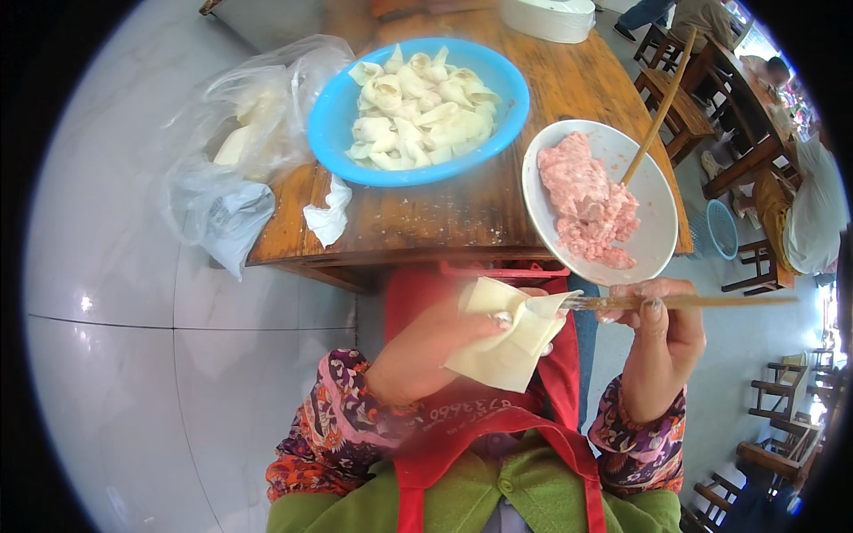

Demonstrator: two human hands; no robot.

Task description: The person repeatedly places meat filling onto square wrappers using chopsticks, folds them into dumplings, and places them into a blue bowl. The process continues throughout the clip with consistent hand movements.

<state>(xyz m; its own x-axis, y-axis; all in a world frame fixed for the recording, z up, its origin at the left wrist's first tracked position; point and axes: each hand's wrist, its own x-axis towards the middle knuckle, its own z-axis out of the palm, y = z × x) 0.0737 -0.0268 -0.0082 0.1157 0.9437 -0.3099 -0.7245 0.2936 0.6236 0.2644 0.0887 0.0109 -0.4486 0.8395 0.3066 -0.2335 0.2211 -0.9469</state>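
Observation:
Across my left hand (460, 333) lies a square dough wrapper (496, 360), its stack thickness hard to judge, pinned by the thumb. My right hand (656, 326) grips a wooden chopstick (720, 302) held level. Its tip meets a folded corner of the wrapper, and whether filling sits there is hidden. Just beyond my right hand, a white bowl (656, 233) holds pink minced meat (586, 200), with another wooden stick (660, 106) leaning in it. A blue plastic basin (420, 176) contains many folded wontons (426, 113).
The wooden table (426, 220) bears a crumpled tissue (328, 212), a clear plastic bag (266, 126) with pale wrappers inside, and a white round container (550, 18) at the back. To the right are a blue mesh basket (721, 230), wooden stools (760, 266) and a seated person (766, 70).

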